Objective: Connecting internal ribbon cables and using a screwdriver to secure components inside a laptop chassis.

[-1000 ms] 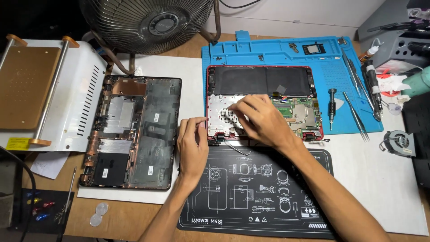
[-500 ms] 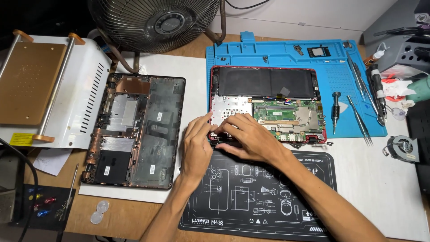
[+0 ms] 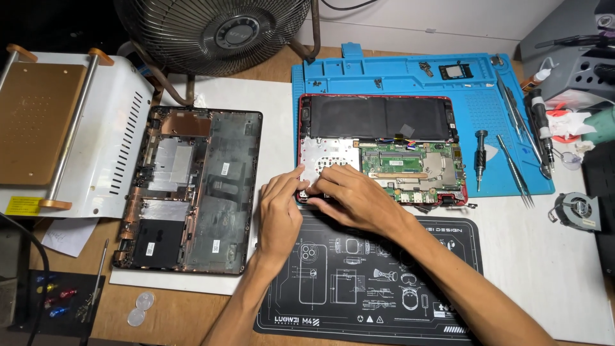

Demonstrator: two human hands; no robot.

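An opened red laptop [image 3: 384, 115] lies on a blue repair mat [image 3: 397, 74], showing its black battery and green circuit board [image 3: 410, 166]. My left hand [image 3: 278, 211] rests at the laptop's near left corner, its fingertips touching the silver metal plate [image 3: 327, 154] there. My right hand [image 3: 359, 198] lies across the same near edge, fingers pressed on the plate beside the left hand's fingertips. Whether either hand pinches a small part is hidden by the fingers.
A black laptop bottom cover [image 3: 192, 192] lies to the left on white paper. A white heating machine [image 3: 57, 128] stands far left, a fan [image 3: 218, 25] behind. A screwdriver [image 3: 480, 157], tweezers [image 3: 512, 166] and a small cooling fan [image 3: 576, 210] lie right. A black printed mat [image 3: 359, 282] is nearest.
Both hands slid toward the laptop's near left corner. The right hand came off the circuit board and now lies lower and further left, uncovering the board.
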